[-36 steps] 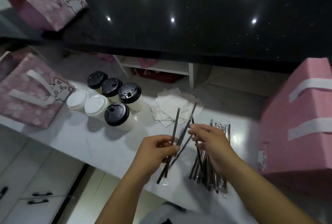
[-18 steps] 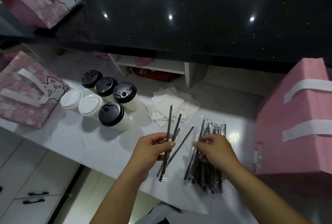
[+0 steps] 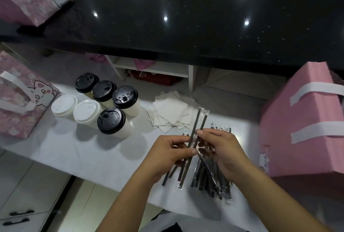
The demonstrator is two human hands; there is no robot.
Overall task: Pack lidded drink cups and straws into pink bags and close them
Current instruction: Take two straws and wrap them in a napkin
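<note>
Gathering straws, lower middle of the frame. Gripping a few wrapped straws (image 3: 198, 120) in the left hand (image 3: 167, 152), fingers curled round them and thumb pressed against their middle; pinching the same bunch with the fingertips of the right hand (image 3: 221, 149), just beside. Long axis near upright in the picture, leaning slightly right — tips toward the napkins (image 3: 171, 114) above, lower ends toward the near edge of the white counter (image 3: 93, 157). Directly under the right hand, the straw pile (image 3: 212, 179), lying much the same way.

For bagging, probably the plain pink bag (image 3: 297, 120) at the right edge, nearer the right hand, mouth not in view. Another, the cat-print bag (image 3: 16, 101), at far left, beyond the cups (image 3: 111, 105) clustered left of centre. Open counter between cups and hands, so room to swing left; on the right, little gap between pile and bag. Worth minding the near edge — not much counter left below the pile.
</note>
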